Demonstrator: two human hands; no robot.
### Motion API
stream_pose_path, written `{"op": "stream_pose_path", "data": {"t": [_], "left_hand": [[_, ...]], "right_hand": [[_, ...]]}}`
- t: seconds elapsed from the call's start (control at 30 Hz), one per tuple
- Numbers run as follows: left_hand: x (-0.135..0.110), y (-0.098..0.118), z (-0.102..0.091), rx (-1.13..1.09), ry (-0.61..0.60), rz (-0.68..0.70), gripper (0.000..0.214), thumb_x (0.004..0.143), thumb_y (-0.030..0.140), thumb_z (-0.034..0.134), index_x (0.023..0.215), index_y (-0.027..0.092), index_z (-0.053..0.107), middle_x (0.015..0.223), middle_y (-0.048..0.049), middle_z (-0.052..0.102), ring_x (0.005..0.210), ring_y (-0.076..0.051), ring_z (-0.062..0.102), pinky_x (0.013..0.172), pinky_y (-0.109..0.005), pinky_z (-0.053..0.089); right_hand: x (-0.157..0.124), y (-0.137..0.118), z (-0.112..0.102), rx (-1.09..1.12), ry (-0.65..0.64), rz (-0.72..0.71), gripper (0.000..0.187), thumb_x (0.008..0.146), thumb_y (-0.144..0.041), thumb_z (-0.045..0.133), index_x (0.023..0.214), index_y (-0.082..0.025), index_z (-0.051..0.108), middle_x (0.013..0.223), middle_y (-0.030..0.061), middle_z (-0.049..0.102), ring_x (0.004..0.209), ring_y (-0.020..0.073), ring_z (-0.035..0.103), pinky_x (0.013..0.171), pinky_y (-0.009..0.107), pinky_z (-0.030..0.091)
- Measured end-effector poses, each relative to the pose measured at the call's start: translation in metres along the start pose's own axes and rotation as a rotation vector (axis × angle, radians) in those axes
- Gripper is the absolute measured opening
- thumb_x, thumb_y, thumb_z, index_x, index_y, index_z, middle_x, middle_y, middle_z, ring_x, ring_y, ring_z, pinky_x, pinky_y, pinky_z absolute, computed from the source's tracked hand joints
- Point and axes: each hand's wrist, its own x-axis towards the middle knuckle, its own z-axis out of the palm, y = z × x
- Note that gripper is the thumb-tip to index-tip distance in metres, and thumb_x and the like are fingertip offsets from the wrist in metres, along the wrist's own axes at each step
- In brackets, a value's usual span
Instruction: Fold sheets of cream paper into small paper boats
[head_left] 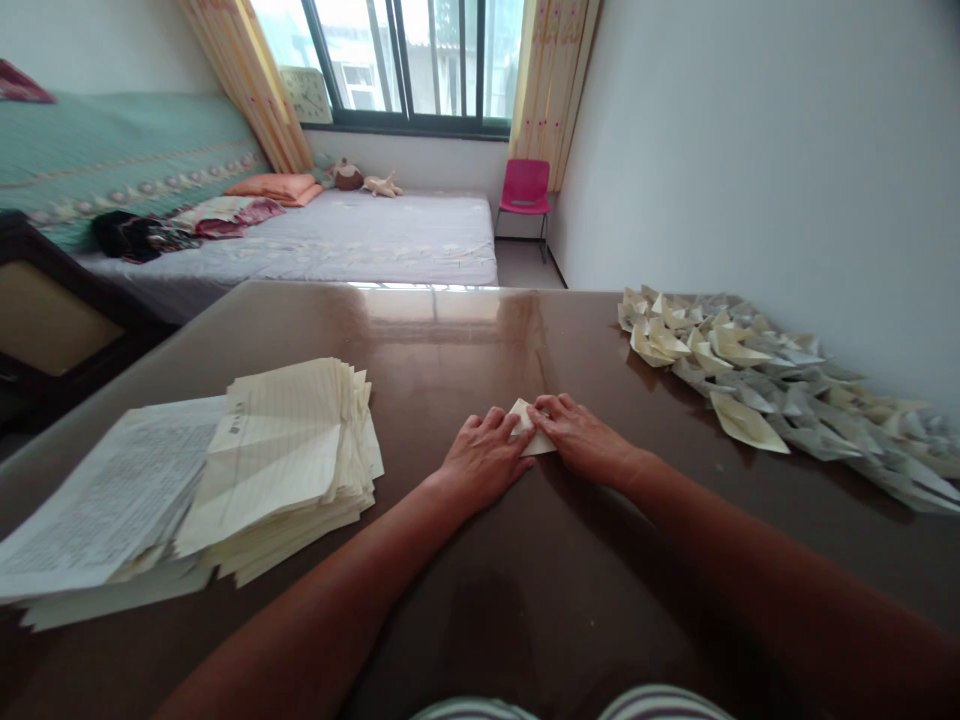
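Paper in hand: the small pale folded sheet (538, 444) lies on the brown table (442, 370), straight ahead of the person, between 2 hands.
Left hand: the left hand (489, 455) comes in from the side, fingers bent and laid over the sheet's near-left part; whether they pinch it or only press, I cannot tell.
Right hand: the right hand (589, 438) rests against the opposite side, fingers curled, tips on the paper; here too a pinch cannot be confirmed.
Creasing well: the step looks like pressing a fold, so it pays to match edges first, pin 1 side firmly, then run a fingertip from the middle outward against the hard surface.
Supply: ruled sheets (281, 450) overlap printed sheets (112, 490) at the left, well apart from the hands.
Folded heap: pointed paper pieces (739, 345) crowd the right side by the wall (750, 150).
Hard to make out: fingers cover most of the small sheet, so its fold lines and underside are hidden; the heap runs off the right edge, and its overlapping pieces defy counting.
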Motion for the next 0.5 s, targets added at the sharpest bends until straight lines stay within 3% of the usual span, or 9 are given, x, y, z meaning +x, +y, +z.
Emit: {"op": "stream_pose_path", "data": {"t": [0.1, 0.2, 0.4, 0.5], "left_hand": [[0.000, -0.003, -0.003, -0.004, -0.020, 0.030, 0.045, 0.091, 0.046, 0.047, 0.131, 0.026, 0.047, 0.130, -0.0065, 0.052, 0.112, -0.025, 0.045, 0.083, -0.038, 0.043], [0.000, -0.007, -0.009, 0.002, -0.060, 0.053, 0.041, 0.090, 0.042, 0.051, 0.125, 0.022, 0.052, 0.127, -0.0082, 0.054, 0.111, -0.025, 0.047, 0.080, -0.036, 0.045], [0.003, -0.007, -0.011, 0.045, -0.134, 0.146, 0.023, 0.092, 0.029, 0.049, 0.096, 0.013, 0.066, 0.107, -0.0107, 0.061, 0.102, -0.024, 0.050, 0.081, -0.033, 0.046], [0.003, -0.007, -0.008, 0.067, -0.125, 0.155, 0.020, 0.091, 0.017, 0.047, 0.099, 0.011, 0.065, 0.104, -0.0124, 0.062, 0.098, -0.023, 0.052, 0.082, -0.033, 0.046]], "right_hand": [[-0.007, 0.007, -0.014, 0.069, -0.051, -0.112, 0.044, 0.083, -0.008, 0.047, 0.126, -0.013, 0.055, 0.122, 0.0156, 0.054, 0.110, 0.0254, 0.047, 0.091, 0.038, 0.045], [-0.009, 0.008, -0.023, 0.092, -0.040, -0.121, 0.041, 0.077, -0.011, 0.055, 0.117, -0.013, 0.061, 0.117, 0.0158, 0.057, 0.109, 0.0268, 0.047, 0.094, 0.041, 0.043], [-0.010, 0.004, -0.017, 0.141, 0.019, -0.131, 0.039, 0.078, -0.023, 0.058, 0.113, -0.007, 0.062, 0.118, 0.0186, 0.056, 0.112, 0.0291, 0.046, 0.097, 0.043, 0.043], [-0.011, 0.005, -0.014, 0.190, 0.057, -0.144, 0.039, 0.077, -0.022, 0.058, 0.113, -0.008, 0.062, 0.121, 0.0183, 0.056, 0.113, 0.0290, 0.046, 0.097, 0.044, 0.044]]}}
